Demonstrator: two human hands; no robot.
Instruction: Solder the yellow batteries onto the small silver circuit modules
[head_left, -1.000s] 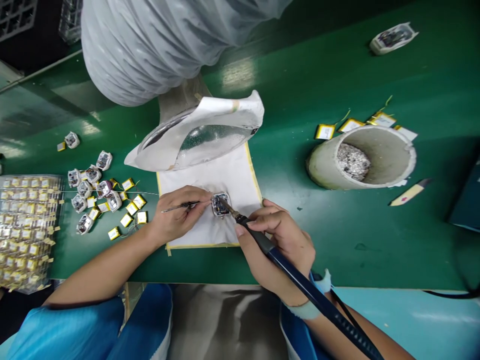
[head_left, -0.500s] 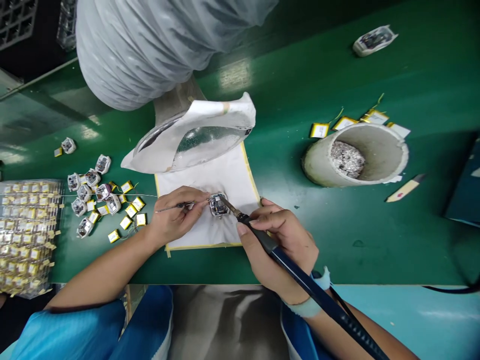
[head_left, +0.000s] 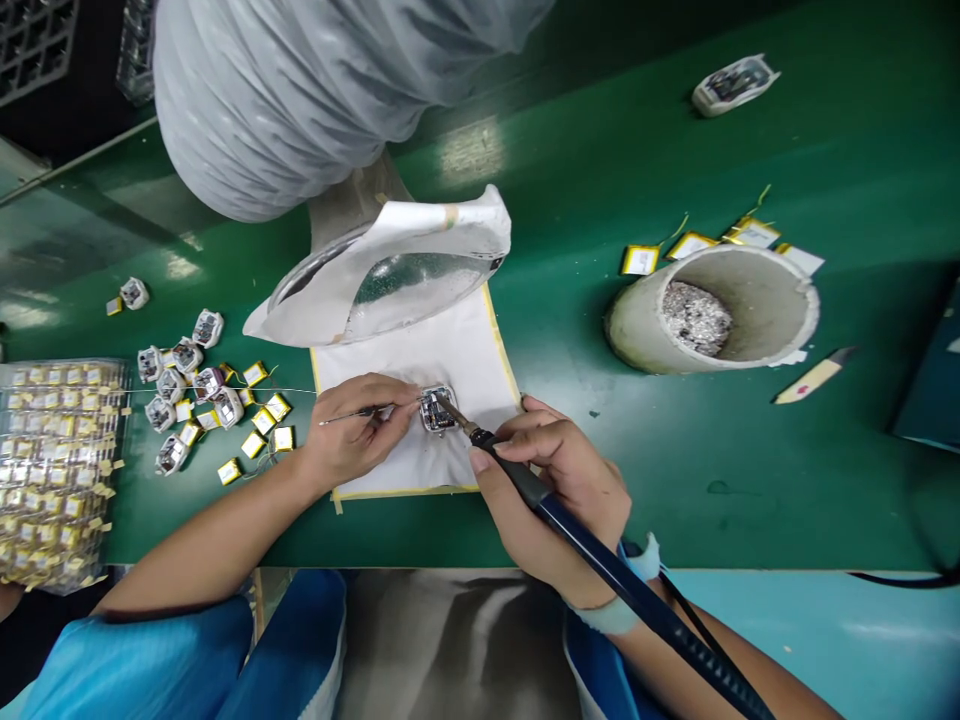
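Note:
A small device with a white shell and an exposed circuit board (head_left: 437,408) lies on a white cloth (head_left: 480,365) edged with yellow tape. My left hand (head_left: 356,430) is closed at its left side, fingertips by the board. A thin silvery length of solder wire (head_left: 247,390) runs to this hand from the left, and a slim metal piece shows across the fingers. My right hand (head_left: 559,490) grips a dark blue soldering iron (head_left: 577,535) like a pen. Its tip reaches the board; exact contact is too small to tell.
A clear lamp-like hood (head_left: 405,290) under a grey ribbed duct (head_left: 315,100) stands beyond the cloth. Left are several opened devices (head_left: 208,383), yellow-edged battery cells (head_left: 283,438) and a filled tray (head_left: 56,470). Right are a pot (head_left: 637,325) with metallic scraps and a knife (head_left: 814,378).
My right hand and the soldering iron have shifted very slightly left. The left hand stays beside the board. The view itself has moved a little.

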